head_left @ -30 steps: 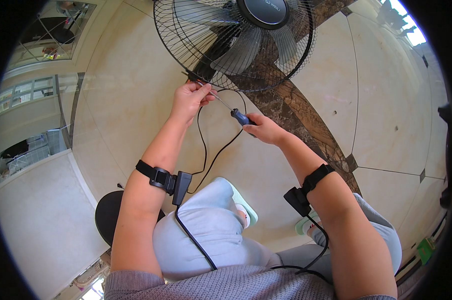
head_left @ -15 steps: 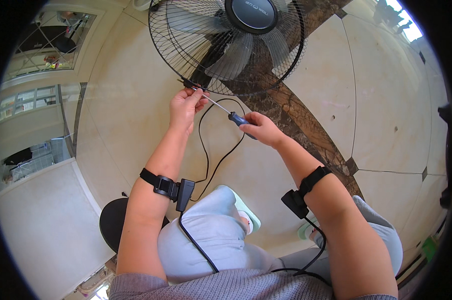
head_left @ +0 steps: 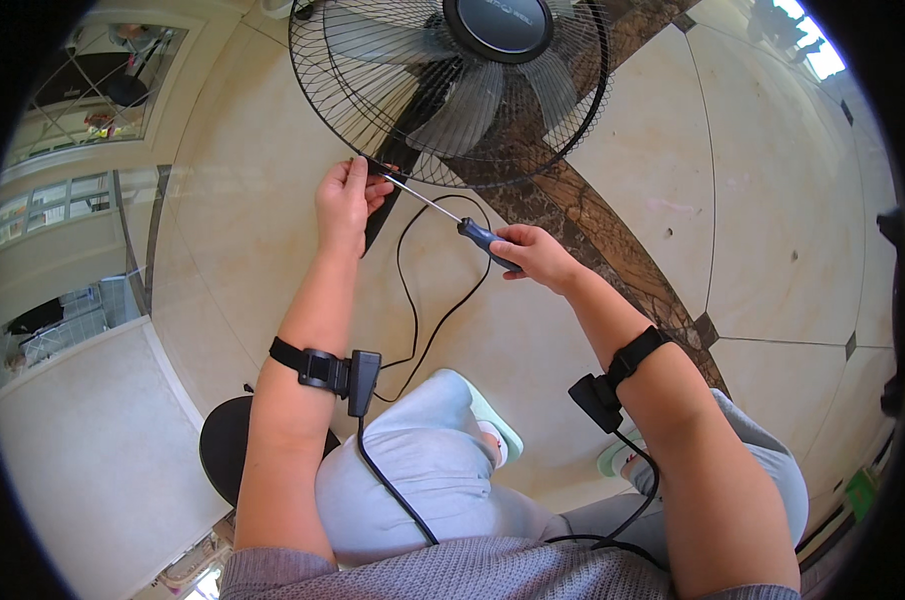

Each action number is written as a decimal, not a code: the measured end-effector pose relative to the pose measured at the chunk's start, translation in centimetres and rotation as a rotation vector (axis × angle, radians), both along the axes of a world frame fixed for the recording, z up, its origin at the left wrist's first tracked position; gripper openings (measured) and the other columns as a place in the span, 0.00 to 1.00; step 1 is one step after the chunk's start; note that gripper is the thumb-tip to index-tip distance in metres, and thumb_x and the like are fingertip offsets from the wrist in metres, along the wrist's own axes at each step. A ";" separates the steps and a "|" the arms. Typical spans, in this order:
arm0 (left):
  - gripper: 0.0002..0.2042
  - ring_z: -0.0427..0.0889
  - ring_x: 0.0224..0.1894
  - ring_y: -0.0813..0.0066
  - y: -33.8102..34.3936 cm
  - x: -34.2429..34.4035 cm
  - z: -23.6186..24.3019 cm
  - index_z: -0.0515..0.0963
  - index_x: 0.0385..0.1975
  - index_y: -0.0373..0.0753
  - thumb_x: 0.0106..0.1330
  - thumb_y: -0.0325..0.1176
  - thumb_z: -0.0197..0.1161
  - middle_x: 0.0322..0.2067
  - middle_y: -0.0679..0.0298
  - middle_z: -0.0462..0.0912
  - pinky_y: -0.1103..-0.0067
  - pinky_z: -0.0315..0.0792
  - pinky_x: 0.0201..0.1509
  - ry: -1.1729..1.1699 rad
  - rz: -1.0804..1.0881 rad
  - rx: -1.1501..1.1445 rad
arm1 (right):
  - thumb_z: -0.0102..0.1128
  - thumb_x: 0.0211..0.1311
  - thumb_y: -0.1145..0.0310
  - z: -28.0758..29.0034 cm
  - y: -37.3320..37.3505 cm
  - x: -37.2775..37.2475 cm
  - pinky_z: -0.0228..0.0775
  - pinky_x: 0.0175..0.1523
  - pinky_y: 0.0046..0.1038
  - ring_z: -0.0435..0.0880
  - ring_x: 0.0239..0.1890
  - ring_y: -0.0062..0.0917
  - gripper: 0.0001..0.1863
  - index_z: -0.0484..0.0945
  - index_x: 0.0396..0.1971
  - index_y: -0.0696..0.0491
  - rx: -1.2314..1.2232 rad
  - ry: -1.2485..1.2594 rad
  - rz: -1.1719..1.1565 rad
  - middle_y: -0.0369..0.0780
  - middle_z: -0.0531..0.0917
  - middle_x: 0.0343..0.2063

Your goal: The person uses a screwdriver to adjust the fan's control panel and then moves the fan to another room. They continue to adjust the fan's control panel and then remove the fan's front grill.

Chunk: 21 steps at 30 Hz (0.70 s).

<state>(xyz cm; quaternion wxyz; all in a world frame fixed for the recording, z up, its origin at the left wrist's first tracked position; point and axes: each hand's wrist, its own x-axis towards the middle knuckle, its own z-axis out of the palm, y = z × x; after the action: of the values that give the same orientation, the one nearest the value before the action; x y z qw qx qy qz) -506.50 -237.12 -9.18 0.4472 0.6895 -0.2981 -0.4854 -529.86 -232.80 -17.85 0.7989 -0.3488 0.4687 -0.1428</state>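
Note:
A black fan (head_left: 498, 25) with a wire guard and grey blades is at the top. My left hand (head_left: 348, 200) grips the guard's lower-left rim, where a small dark fitting sits partly hidden by my fingers. My right hand (head_left: 533, 258) holds the blue handle of a screwdriver (head_left: 478, 232); its metal shaft runs up-left to that rim by my left thumb. Exactly what the tip touches is hidden. A dark fan post (head_left: 378, 225) shows behind my left hand, and a thin black cord (head_left: 443, 318) loops on the floor below.
Light floor tiles (head_left: 773, 200) have a brown marble band (head_left: 623, 240) crossing diagonally. A white board-like surface (head_left: 83, 420) is at lower left, beside a round black seat (head_left: 223, 440). Glass panels (head_left: 103, 70) line the left. My legs and pale slippers (head_left: 498, 425) are below.
My left hand has shifted left and slightly up along the rim, uncovering more of the dark post. The screwdriver's angle changed slightly; my right hand still holds it. The fan appears a little further left.

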 end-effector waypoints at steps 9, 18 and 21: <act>0.10 0.77 0.25 0.82 -0.7 0.6 -0.6 0.69 0.30 0.37 0.66 0.38 0.48 0.26 0.63 0.79 0.88 0.68 0.25 -0.017 -0.058 -0.030 | 0.61 0.50 0.64 -0.8 0.3 0.7 0.67 0.38 0.21 0.73 0.32 0.18 0.16 0.72 0.36 0.58 -0.318 0.158 -0.099 0.36 0.75 0.29; 0.11 0.79 0.28 0.73 -0.8 -0.2 0.4 0.63 0.36 0.41 0.67 0.42 0.42 0.31 0.60 0.78 0.84 0.71 0.27 0.135 -0.033 0.109 | 0.58 0.52 0.60 -0.3 -1.3 0.3 0.70 0.30 0.23 0.73 0.32 0.18 0.20 0.70 0.42 0.56 -0.071 0.077 0.208 0.37 0.74 0.29; 0.11 0.79 0.29 0.73 -0.8 -0.1 0.3 0.63 0.36 0.41 0.68 0.42 0.42 0.31 0.60 0.77 0.83 0.72 0.28 0.131 -0.046 0.114 | 0.59 0.51 0.63 -0.1 -1.6 0.1 0.69 0.34 0.26 0.74 0.33 0.21 0.18 0.70 0.39 0.56 -0.202 0.094 0.163 0.38 0.75 0.28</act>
<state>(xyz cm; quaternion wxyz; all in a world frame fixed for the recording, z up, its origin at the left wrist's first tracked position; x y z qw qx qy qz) -506.63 -237.90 -8.84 0.4145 0.6736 -0.2561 -0.5558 -529.79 -234.42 -17.97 0.7460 -0.4706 0.4588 -0.1072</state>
